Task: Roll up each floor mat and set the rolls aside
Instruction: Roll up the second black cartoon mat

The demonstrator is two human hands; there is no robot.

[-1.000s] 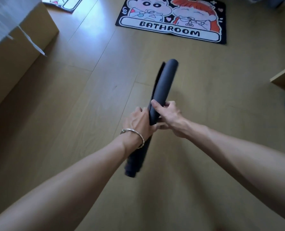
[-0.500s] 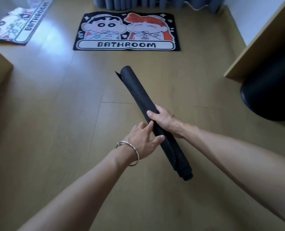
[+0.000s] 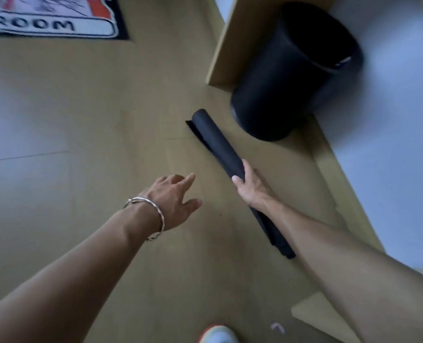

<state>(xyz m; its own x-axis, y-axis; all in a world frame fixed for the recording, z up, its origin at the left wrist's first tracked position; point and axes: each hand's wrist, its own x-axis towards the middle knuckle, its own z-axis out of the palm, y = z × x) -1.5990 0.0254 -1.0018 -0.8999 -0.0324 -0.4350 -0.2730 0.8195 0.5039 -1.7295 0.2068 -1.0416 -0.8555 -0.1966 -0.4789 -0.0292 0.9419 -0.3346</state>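
Note:
A rolled black floor mat [image 3: 217,146] points away from me toward the upper left, low over the wooden floor, close to a black bin. My right hand [image 3: 251,186] grips the roll around its middle; the roll's near end is partly hidden behind my right forearm. My left hand [image 3: 178,199], with a silver bracelet on the wrist, hovers to the left of the roll with its fingers spread and holds nothing. A flat cartoon bathroom mat [image 3: 57,18] lies on the floor at the top left, only its lower right corner in view.
A black cylindrical bin [image 3: 292,78] stands under a wooden desk whose side panel [image 3: 220,45] and near edge [image 3: 339,174] frame it. A shoe tip [image 3: 217,335] shows at the bottom. Open wooden floor [image 3: 81,120] stretches to the left.
My left hand has let go of the roll and opened. The right hand carried the roll to the right, close to the black bin, and the view swung right.

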